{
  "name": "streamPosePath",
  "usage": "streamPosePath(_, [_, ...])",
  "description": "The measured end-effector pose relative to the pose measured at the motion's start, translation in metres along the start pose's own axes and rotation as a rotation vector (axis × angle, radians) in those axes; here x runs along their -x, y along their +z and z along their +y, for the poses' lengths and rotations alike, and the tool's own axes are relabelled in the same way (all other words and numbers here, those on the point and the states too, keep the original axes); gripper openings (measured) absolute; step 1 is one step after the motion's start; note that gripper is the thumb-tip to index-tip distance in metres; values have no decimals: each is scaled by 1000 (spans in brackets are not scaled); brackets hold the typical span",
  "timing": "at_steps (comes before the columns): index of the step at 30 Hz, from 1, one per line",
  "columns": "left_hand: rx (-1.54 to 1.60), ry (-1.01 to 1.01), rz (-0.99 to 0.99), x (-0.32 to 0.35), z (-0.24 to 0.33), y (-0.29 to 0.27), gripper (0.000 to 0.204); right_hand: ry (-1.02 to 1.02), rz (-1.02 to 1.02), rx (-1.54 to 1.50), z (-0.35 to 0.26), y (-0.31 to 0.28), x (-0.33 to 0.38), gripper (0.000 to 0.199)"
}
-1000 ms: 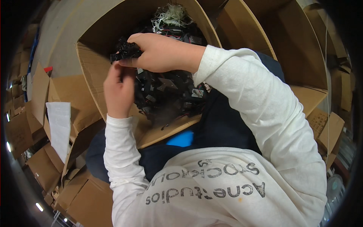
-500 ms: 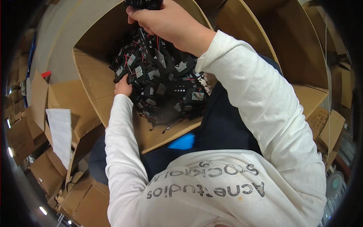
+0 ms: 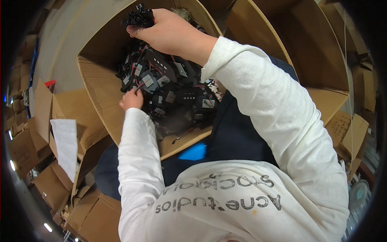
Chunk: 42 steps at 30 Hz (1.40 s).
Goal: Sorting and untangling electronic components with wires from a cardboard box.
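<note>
Over the open cardbd box (image 3: pixel 96 84), head view: R hand (image 3: pixel 171 34) is up high toward the far L side, fingers closed tight round a bunch of black parts (image 3: pixel 138 18), holding it above the pile. Lower down, at the pile's L edge, L hand (image 3: pixel 132 99) has its fingers curled, just beside a thin red wire (image 3: pixel 140 85); can't tell if it's gripping anything, fingertips too small to read. That pile of black parts (image 3: pixel 171 97) fills much of the box, all jumbled, w/ small silvery plates (image 3: pixel 148 80) & wires showing. Far end: pale crumpled clump (image 3: pixel 183 14), partly behind R hand. Near edge: bright blue patch (image 3: pixel 193 152) by dark trousers (image 3: pixel 242 137), can't tell what. Off L, white sheet (image 3: pixel 65 147) amid cardbd; off R, another open carton (image 3: pixel 318 48).
</note>
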State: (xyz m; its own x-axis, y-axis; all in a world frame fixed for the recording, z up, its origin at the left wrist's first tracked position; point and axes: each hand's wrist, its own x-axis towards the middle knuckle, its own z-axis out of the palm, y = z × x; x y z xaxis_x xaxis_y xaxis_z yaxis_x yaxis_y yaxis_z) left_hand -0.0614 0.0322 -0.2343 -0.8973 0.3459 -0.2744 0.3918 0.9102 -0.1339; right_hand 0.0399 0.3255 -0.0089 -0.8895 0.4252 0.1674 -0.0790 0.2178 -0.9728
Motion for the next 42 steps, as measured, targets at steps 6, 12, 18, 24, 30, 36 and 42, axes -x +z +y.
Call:
streamPosePath(6, [745, 299, 208, 22, -57, -102, 27, 23, -79, 3, -10, -3, 12, 31])
streamPosePath(12, [1216, 21, -293, 75, -62, -156, 20, 40, -105, 23, -9, -8, 17, 32])
streamPosePath(18, [496, 78, 85, 78, -81, -142, 28, 113, -185, 146, -22, -12, 20, 30])
streamPosePath(24, [756, 223, -169, 92, -10, -220, 9, -153, -357, 411, -17, -6, 18, 40])
streamPosePath(30, [1172, 542, 19, 81, 73, -240, 22, -293, -551, 220, -13, -4, 22, 41])
streamPosePath(36, [1730, 719, -226, 61, 67, -223, 36, 22, -694, 228, -28, -26, 10, 37])
streamPosePath(42, [1844, 387, -158, -24, 81, -162, 40, 149, -511, 543, -1, -38, -9, 26])
